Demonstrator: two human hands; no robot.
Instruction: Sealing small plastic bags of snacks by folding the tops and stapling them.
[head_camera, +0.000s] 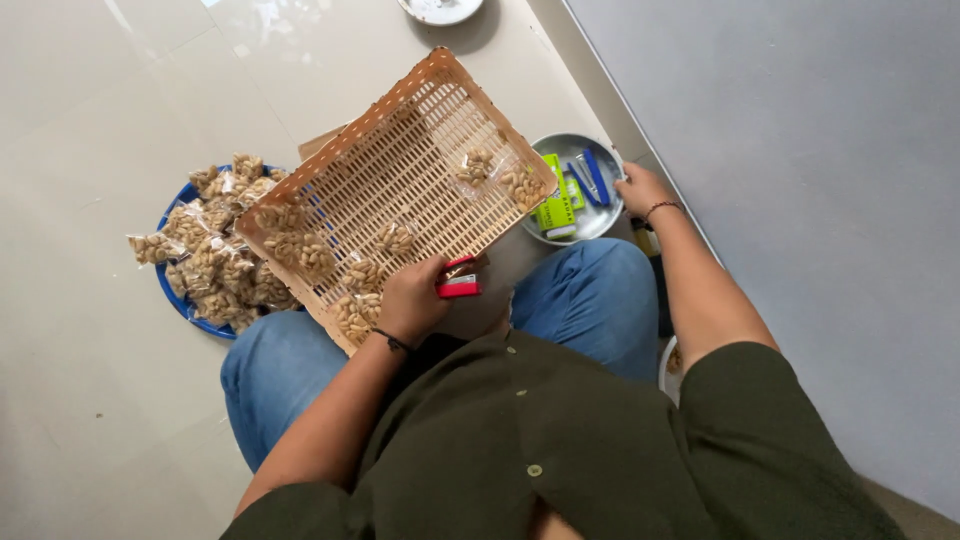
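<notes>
My left hand grips a small red stapler at the near edge of a tilted tan woven basket. Several clear packets of peanuts lie in the basket, most of them toward its lower left side. My right hand reaches out to the right rim of a steel bowl; its fingers are curled at the rim and I cannot make out whether they hold it. The bowl contains green staple boxes and a blue stapler.
A blue plate heaped with more peanut packets sits on the tiled floor left of the basket. A white dish is at the top edge. A grey wall runs along the right. My knees in blue jeans are under the basket.
</notes>
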